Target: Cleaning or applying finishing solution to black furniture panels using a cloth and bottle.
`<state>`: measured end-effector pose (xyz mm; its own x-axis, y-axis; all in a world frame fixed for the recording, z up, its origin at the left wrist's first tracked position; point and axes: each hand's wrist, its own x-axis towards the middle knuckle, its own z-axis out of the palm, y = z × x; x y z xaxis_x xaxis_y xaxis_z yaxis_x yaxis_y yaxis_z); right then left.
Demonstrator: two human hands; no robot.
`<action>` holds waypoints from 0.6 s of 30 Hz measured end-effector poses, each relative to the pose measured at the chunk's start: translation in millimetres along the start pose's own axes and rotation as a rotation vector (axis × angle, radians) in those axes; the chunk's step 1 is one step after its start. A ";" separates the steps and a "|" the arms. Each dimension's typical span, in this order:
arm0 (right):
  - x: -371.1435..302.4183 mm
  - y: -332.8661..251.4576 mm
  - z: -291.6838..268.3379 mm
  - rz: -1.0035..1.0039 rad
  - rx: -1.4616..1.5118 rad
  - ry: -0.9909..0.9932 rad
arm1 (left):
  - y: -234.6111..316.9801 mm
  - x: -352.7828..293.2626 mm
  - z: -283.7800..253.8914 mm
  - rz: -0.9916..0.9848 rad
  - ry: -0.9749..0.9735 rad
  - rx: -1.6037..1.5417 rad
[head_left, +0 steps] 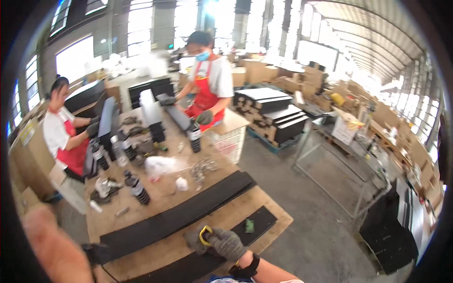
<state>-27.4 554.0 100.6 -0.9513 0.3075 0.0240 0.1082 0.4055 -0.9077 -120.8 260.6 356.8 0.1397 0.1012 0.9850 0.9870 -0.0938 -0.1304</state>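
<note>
My right hand (pixel 229 244), in a grey knit work glove with a black band at the wrist, is closed on another grey glove (pixel 192 239) with a yellow-edged cuff. It is over the wooden tabletop, between long black strips. My left hand (pixel 52 245) looks bare and is raised at the left edge, smeared by motion, so its fingers cannot be made out. Beside it is a dark object (pixel 96 253) with a thin cord. A long black strip (pixel 174 214) lies across the table beyond my right hand. A shorter black piece (pixel 262 221) bears a small green scrap (pixel 249 226).
Bottles (pixel 137 188), a clear plastic bag (pixel 163 167) and small parts crowd the table's (pixel 278 219) far half. Two co-workers in red aprons handle long dark pieces there. Stacked black boards (pixel 278 113) stand beyond; a metal frame (pixel 330 174) stands to the right.
</note>
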 end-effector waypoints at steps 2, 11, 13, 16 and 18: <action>11.7 2.0 0.3 0.053 0.174 0.087 | 0.3 -21.3 40.4 -0.630 -0.227 -0.112; 44.1 -4.8 64.1 -0.419 -0.245 -0.237 | 36.9 -184.8 83.5 -1.286 -0.363 -0.552; 45.3 0.3 65.9 -0.463 -0.244 -0.263 | 48.5 -196.9 89.9 -1.133 -0.388 -0.393; 40.7 7.9 72.2 -0.559 -0.334 -0.463 | 67.0 -201.4 93.5 -1.157 -0.339 -0.252; 40.8 46.4 94.8 -0.542 -0.169 -0.521 | 71.0 -204.3 91.3 -1.091 -0.402 -0.113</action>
<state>-88.6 503.7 19.7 -0.8923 -0.4002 0.2088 -0.4094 0.5229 -0.7476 -72.0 323.8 136.0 -0.7431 0.4865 0.4594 0.5894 0.1508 0.7936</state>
